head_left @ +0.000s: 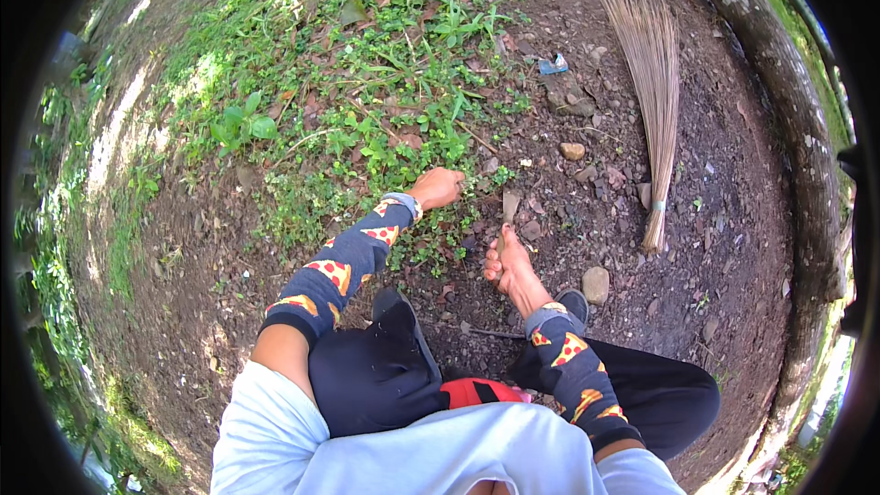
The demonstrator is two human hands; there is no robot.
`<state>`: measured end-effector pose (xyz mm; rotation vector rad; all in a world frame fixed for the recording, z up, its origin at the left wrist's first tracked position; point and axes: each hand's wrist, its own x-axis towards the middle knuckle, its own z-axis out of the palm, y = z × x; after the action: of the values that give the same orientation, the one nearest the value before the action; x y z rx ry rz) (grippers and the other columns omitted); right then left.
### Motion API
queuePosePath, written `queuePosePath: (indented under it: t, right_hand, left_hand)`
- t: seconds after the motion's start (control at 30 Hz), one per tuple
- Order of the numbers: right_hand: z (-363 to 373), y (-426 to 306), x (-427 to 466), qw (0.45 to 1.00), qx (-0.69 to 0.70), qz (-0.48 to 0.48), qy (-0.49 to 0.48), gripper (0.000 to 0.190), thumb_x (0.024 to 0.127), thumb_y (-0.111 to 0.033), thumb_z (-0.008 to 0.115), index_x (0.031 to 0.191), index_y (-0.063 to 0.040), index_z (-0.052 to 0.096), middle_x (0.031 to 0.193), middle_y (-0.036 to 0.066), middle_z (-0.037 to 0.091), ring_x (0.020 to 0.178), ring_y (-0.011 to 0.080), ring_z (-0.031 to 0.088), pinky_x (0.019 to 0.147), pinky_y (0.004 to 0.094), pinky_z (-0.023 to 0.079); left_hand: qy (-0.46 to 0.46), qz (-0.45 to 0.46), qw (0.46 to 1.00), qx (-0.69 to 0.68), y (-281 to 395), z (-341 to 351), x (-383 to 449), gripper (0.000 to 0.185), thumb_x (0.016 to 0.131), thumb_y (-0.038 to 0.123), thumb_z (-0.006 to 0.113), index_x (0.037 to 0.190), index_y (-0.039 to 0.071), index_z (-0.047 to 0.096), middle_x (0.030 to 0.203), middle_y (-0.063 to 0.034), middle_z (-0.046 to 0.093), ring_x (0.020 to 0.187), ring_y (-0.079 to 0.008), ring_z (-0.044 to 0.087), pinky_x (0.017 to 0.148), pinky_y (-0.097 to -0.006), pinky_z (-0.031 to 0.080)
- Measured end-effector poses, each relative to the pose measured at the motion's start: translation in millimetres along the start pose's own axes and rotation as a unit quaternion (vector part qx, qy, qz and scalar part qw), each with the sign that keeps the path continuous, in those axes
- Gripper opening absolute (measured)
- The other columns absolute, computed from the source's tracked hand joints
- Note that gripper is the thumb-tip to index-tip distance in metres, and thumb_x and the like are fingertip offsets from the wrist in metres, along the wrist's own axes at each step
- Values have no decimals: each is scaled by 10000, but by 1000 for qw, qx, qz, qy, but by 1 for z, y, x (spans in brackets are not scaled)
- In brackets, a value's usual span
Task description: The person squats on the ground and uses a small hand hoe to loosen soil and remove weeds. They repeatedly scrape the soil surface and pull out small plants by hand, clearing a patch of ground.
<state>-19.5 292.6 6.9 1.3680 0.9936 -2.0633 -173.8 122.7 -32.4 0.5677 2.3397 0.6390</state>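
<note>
My left hand (438, 188) is low over a patch of small green weeds (385, 151), its fingers curled at the leaves. Whether a stem is pinched in them is hidden by the hand. A short way to the right, my right hand (512, 265) grips a small hand tool with a flat, dull blade (510, 206). That blade points away from me, just above the bare soil beside the weeds. The tool's handle is mostly covered by my fingers, so its exact kind is unclear.
A stick broom (656, 117) lies on the dirt at right, its bound end towards me. Stones (595, 285) and a blue scrap of litter (553, 64) dot the soil. A thick log or trunk (790, 82) curves along the right edge. My shoes (574, 306) are close by.
</note>
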Motion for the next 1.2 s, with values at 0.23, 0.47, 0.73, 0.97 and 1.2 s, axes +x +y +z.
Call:
queuePosePath:
  t: [0.23, 0.47, 0.73, 0.97, 1.2]
  right_hand:
    - [-32, 1, -19, 998, -66, 0, 6, 493, 949, -606, 396, 869, -120, 401, 527, -4, 362, 327, 112, 269, 317, 312, 248]
    - [-38, -17, 32, 960, -249, -71, 105, 485, 947, -560, 437, 862, -82, 436, 525, 25, 392, 337, 147, 347, 295, 352, 320]
    - [-73, -72, 13, 627, -691, -280, 227, 564, 934, -539, 439, 1113, -17, 555, 1042, 304, 632, 1034, 474, 585, 897, 526, 457]
    - [-59, -163, -41, 622, -753, -194, 92, 463, 882, -333, 615, 1250, -76, 500, 1057, 221, 652, 952, 334, 652, 836, 431, 513]
    - [-57, -250, -149, 397, -872, -276, 81, 229, 845, -199, 623, 1056, -212, 712, 903, 125, 707, 858, 261, 684, 772, 370, 541]
  left_hand:
    - [19, 38, 998, 41, 1, 0, -1, 411, 846, 142, 497, 1241, 92, 596, 941, -217, 679, 898, -383, 656, 868, -466, 496]
    - [46, 50, 997, 37, 5, 4, -7, 367, 838, 119, 485, 1181, 88, 612, 922, -232, 672, 881, -391, 652, 847, -473, 500]
    - [46, 36, 997, 45, 4, 2, -10, 342, 835, 122, 483, 1147, 87, 619, 907, -239, 658, 853, -409, 644, 801, -486, 504]
    - [53, 52, 997, 0, -18, -14, -29, 366, 861, 125, 494, 1203, 46, 594, 869, -222, 671, 796, -354, 669, 745, -445, 524]
    - [14, 55, 978, 201, 3, -100, -65, 712, 779, 259, 721, 1395, 81, 410, 1292, -233, 525, 1037, -321, 623, 868, -432, 520]
